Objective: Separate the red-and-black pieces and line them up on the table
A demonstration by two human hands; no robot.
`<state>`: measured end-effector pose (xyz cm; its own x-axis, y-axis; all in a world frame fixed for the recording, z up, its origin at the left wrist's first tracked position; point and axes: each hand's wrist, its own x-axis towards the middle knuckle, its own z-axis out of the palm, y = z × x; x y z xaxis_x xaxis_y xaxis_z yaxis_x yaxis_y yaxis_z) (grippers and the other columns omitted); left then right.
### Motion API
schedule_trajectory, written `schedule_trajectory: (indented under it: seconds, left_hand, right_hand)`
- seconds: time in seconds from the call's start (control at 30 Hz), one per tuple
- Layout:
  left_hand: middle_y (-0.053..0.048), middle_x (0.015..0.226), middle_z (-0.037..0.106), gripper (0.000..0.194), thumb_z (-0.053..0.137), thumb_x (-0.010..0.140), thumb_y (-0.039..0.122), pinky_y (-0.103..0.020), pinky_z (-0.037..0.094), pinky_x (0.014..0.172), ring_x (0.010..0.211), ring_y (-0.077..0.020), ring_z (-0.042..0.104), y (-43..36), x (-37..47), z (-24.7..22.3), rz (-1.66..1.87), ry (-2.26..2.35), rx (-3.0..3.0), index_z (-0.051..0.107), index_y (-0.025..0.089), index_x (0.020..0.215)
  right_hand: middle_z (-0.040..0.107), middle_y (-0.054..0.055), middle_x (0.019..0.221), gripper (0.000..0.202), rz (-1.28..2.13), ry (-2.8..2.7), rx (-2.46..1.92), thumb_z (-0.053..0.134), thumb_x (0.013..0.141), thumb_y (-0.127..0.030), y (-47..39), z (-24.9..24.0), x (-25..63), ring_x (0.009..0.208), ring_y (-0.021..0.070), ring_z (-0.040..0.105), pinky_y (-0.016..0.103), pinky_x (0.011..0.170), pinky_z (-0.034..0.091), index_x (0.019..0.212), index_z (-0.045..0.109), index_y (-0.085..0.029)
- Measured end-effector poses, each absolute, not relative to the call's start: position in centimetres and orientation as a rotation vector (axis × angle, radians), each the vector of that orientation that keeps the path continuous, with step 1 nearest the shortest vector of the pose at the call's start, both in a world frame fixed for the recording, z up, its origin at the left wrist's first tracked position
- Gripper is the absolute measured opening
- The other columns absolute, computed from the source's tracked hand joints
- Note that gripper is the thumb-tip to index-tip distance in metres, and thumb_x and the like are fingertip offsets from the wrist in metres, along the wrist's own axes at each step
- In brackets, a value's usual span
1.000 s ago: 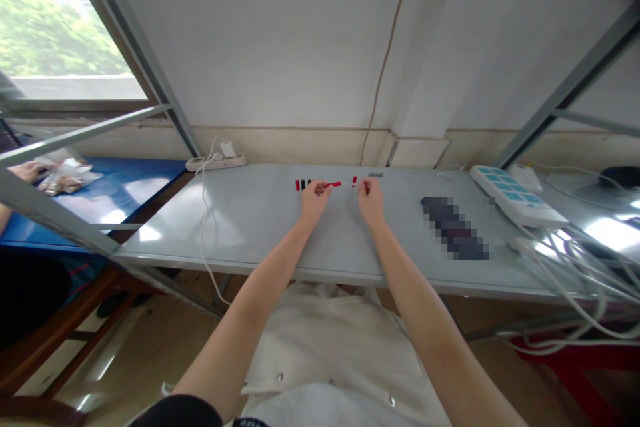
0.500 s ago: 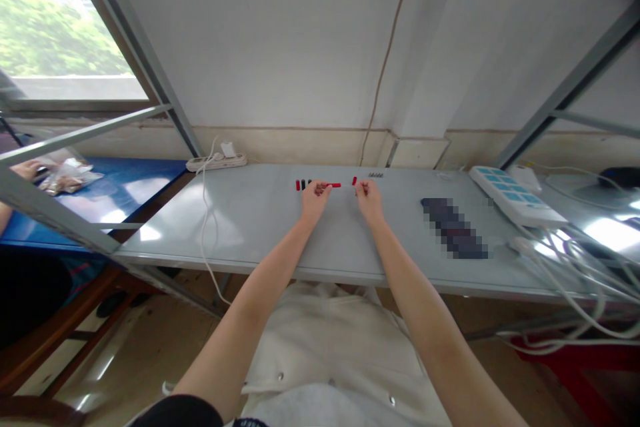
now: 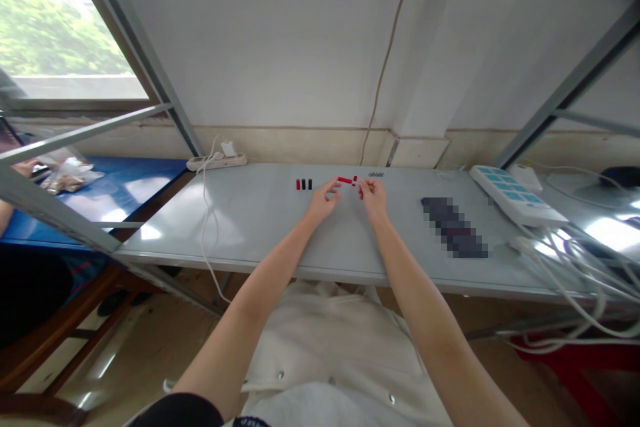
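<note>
My left hand (image 3: 324, 201) has its fingers apart, with the fingertips close to a slim red stick-shaped piece (image 3: 345, 180); it looks like part of a marker pen. At the right end of that piece is a short red piece (image 3: 355, 178). My right hand (image 3: 373, 196) is closed in a pinch just to the right, and what sits between its fingertips is too small to name. To the left of my left hand stand one red cylinder (image 3: 298, 184) and two black cylinders (image 3: 307, 184). Several small grey pieces (image 3: 376, 175) lie in a row behind my right hand.
On the grey table (image 3: 260, 227), a pixelated dark object (image 3: 454, 228) lies at right. Beyond it is a white power strip with blue sockets (image 3: 517, 195) and tangled white cables (image 3: 575, 280). Another power strip (image 3: 217, 161) sits back left. A person's hand (image 3: 25, 169) shows over the blue table (image 3: 135, 180).
My left hand has let go of the red stick-shaped piece and opened, moving slightly right. That piece now lies further right, near the short red piece. My right hand has shifted slightly right.
</note>
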<state>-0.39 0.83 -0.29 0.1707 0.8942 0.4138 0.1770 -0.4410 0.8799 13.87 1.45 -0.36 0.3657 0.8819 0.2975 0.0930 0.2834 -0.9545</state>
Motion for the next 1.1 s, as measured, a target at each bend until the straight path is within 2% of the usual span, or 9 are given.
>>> schedule_trajectory:
  seconds: [0.23,0.37,0.5,0.63,0.77,1.1]
  left_hand:
    - [-0.007,0.108,0.061,0.054,0.055,0.07,0.011,-0.02,0.045,0.056,0.086,-0.0143,0.058,0.5,-0.4,-0.1,1.296,1.0,1.76,0.049,0.025,0.122]
    - [-0.006,0.111,0.059,0.048,0.05,0.075,0.011,-0.025,0.048,0.072,0.09,-0.0134,0.057,0.9,-0.5,-0.2,1.346,0.984,1.712,0.05,0.025,0.121]
    - [-0.004,0.114,0.059,0.046,0.047,0.076,0.009,-0.03,0.046,0.084,0.094,-0.0135,0.056,1.1,-0.6,-0.4,1.377,0.952,1.751,0.052,0.027,0.118]
    - [-0.005,0.114,0.058,0.048,0.047,0.076,0.009,-0.029,0.047,0.079,0.095,-0.0146,0.056,0.9,-0.6,-0.1,1.32,0.97,1.829,0.051,0.026,0.12]
    - [-0.006,0.114,0.057,0.051,0.046,0.075,0.008,-0.027,0.048,0.074,0.093,-0.015,0.057,0.7,-0.5,-0.2,1.296,0.984,1.946,0.048,0.025,0.123]
    - [-0.006,0.117,0.053,0.062,0.035,0.072,0.0,-0.034,0.036,0.096,0.108,-0.016,0.047,0.6,-0.9,-0.8,1.281,0.946,2.322,0.039,0.024,0.129]
  right_hand:
    - [0.057,0.0,0.061,0.038,0.836,-1.184,-1.111,0.053,0.066,-0.055,0.9,0.0,13.4,0.05,0.0093,0.048,0.025,0.052,0.041,0.076,0.047,-0.019]
    - [0.06,0.0,0.065,0.036,0.878,-1.377,-1.064,0.056,0.066,-0.05,0.9,-0.3,13.0,0.051,0.0102,0.051,0.028,0.056,0.044,0.083,0.046,-0.019]
    - [0.062,0.002,0.071,0.027,0.729,-1.55,-1.148,0.055,0.071,-0.037,0.9,-1.0,12.7,0.055,0.0119,0.055,0.031,0.063,0.046,0.09,0.048,-0.018]
    - [0.064,0.003,0.073,0.023,0.593,-1.621,-1.245,0.052,0.074,-0.028,0.9,-1.3,12.8,0.058,0.0129,0.058,0.032,0.066,0.047,0.094,0.051,-0.018]
    - [0.065,0.004,0.077,0.024,0.517,-1.624,-1.281,0.051,0.074,-0.028,0.8,-1.1,12.9,0.06,0.0139,0.06,0.032,0.066,0.048,0.096,0.052,-0.018]
    - [0.065,0.005,0.077,0.022,0.464,-1.625,-1.301,0.049,0.074,-0.03,0.7,-1.0,13.0,0.064,0.0158,0.06,0.032,0.066,0.046,0.091,0.054,-0.016]
